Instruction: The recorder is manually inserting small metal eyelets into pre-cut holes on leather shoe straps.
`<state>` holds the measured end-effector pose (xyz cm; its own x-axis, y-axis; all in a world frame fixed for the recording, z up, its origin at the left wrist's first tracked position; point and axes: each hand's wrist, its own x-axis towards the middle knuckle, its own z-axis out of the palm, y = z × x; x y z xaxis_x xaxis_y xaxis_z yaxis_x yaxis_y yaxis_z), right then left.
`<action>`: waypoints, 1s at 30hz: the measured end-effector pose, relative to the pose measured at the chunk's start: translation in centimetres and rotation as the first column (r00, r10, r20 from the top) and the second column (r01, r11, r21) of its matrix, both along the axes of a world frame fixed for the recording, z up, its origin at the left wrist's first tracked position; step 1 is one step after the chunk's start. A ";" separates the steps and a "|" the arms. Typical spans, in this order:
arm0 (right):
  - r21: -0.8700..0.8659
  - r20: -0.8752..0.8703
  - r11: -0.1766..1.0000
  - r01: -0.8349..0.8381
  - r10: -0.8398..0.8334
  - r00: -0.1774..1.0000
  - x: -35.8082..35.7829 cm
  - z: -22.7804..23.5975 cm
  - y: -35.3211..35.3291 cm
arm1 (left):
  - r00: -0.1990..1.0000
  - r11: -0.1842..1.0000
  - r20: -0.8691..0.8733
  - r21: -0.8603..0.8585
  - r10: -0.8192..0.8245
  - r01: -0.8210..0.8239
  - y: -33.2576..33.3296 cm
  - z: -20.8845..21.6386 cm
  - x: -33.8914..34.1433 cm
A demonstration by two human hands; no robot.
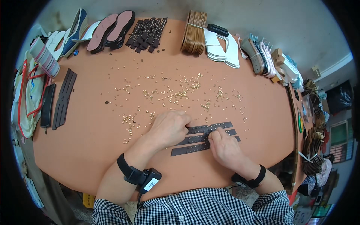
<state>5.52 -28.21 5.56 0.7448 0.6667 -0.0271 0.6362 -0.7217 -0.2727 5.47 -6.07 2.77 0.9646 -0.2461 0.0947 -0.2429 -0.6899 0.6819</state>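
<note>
A dark brown strap piece [190, 149], cut into several long strips joined near the middle, lies flat on the table in front of me. Rows of small shiny studs run along its strips. My left hand [169, 128] rests at its upper left with the fingers curled; the fingertips are largely hidden. Over the piece's middle, my right hand [226, 148] has thumb and fingers pinched together. Anything in that pinch is too small or hidden to see. Loose gold studs [183, 93] lie scattered just beyond both hands.
Stacked studded dark strips [147, 34] and pink-topped soles [119, 30] sit at the back. Beside them are bundled brown pieces [194, 33] and white cut-outs [221, 48]. Plain dark strips [64, 100] lie left, near a striped cup [45, 58]. Bundled sole parts [258, 56] stand right.
</note>
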 end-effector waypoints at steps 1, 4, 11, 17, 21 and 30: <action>-0.008 -0.001 1.000 -0.007 0.007 1.000 0.0 0.0 0.0 | 1.000 1.000 0.001 -0.003 -0.002 0.002 0.0 0.0 0.0; -0.040 0.001 0.999 -0.024 0.024 1.000 -0.1 -0.1 0.1 | 1.000 1.000 0.005 -0.006 -0.003 0.003 0.0 -0.1 0.0; -0.006 -0.114 1.000 -0.023 0.022 0.993 0.5 0.4 -0.1 | 1.000 1.000 0.009 -0.001 -0.003 0.003 0.0 0.0 0.1; -0.030 -0.301 0.999 -0.022 0.012 0.954 2.5 1.6 0.3 | 0.998 1.000 -0.065 0.028 -0.005 0.006 0.0 0.9 0.0; -0.109 -0.386 0.991 0.080 -0.117 0.915 3.0 2.3 1.2 | 0.999 1.000 -0.045 0.001 -0.008 0.008 0.0 0.2 0.1; -0.188 -0.431 0.982 0.016 -0.097 0.897 3.9 2.0 1.4 | 0.999 0.999 -0.030 0.033 -0.027 0.028 0.1 0.3 0.0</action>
<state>9.41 -26.81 7.53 0.6669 0.5779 -0.4704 0.4384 -0.8147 -0.3795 5.52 -6.00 3.07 0.9596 -0.2753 0.0578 -0.2426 -0.7060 0.6653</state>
